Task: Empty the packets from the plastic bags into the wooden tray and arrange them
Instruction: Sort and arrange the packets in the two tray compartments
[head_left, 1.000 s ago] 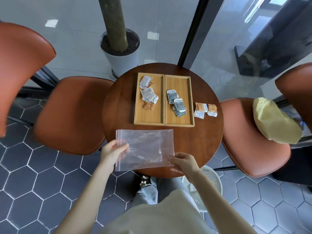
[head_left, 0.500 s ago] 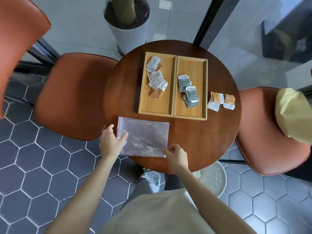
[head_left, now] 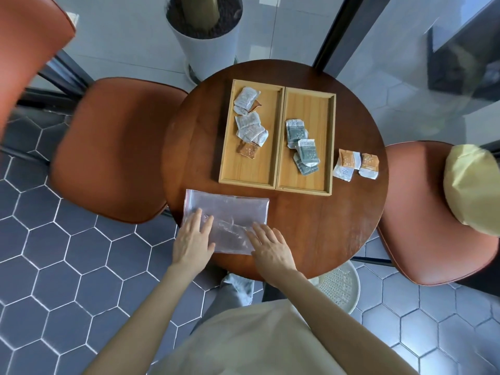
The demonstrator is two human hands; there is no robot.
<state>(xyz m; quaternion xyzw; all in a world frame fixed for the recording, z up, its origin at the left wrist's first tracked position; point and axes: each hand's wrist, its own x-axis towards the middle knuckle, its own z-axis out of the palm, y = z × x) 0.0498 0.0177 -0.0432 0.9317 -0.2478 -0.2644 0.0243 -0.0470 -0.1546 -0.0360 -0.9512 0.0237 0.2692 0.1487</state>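
Note:
A clear plastic zip bag (head_left: 235,209) lies flat and empty-looking on the near left of the round wooden table (head_left: 322,217). My left hand (head_left: 192,239) and my right hand (head_left: 270,246) rest palm-down on its near edge, fingers spread. Beyond it stand two wooden trays side by side. The left tray (head_left: 250,171) holds several white and orange packets (head_left: 249,125). The right tray (head_left: 309,104) holds several grey-green packets (head_left: 301,144). Two orange-and-white packets (head_left: 354,165) lie on the table right of the trays.
Orange chairs stand left (head_left: 108,150) and right (head_left: 422,215) of the table; a yellow cushion (head_left: 473,185) lies on the right one. A white plant pot (head_left: 205,47) stands behind the table. A white perforated basket (head_left: 338,290) sits on the floor under the near edge.
The bag was held up by both hands over the table's near edge; it now lies flat on the table with both palms pressed on it. The camera view has shifted closer.

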